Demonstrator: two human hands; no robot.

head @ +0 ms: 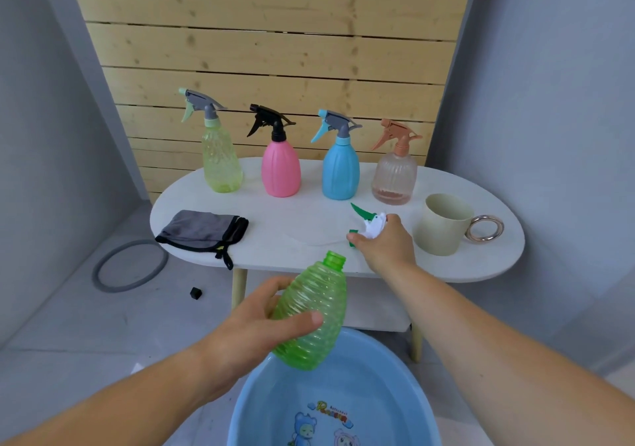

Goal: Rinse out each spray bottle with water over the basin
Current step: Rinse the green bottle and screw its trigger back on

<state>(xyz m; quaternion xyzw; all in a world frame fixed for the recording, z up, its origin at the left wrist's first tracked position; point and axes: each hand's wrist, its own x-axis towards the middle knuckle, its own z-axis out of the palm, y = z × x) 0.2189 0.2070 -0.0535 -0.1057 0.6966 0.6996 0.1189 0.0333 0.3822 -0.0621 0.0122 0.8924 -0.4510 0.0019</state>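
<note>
Basin [388, 380] under green bottle [314, 303] gripped by left fingers [307, 319]; right fingers [359, 238] clutch sprayer head [373, 225].

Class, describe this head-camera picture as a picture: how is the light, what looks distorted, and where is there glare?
Head view: soft, even light with faint shadows; the wide-angle lens splays the plank wall outward toward the top; glints on the mug's ring handle and the green bottle.

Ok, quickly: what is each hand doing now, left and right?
Left hand: holds the green bottle.
Right hand: grips the spray head.
</note>
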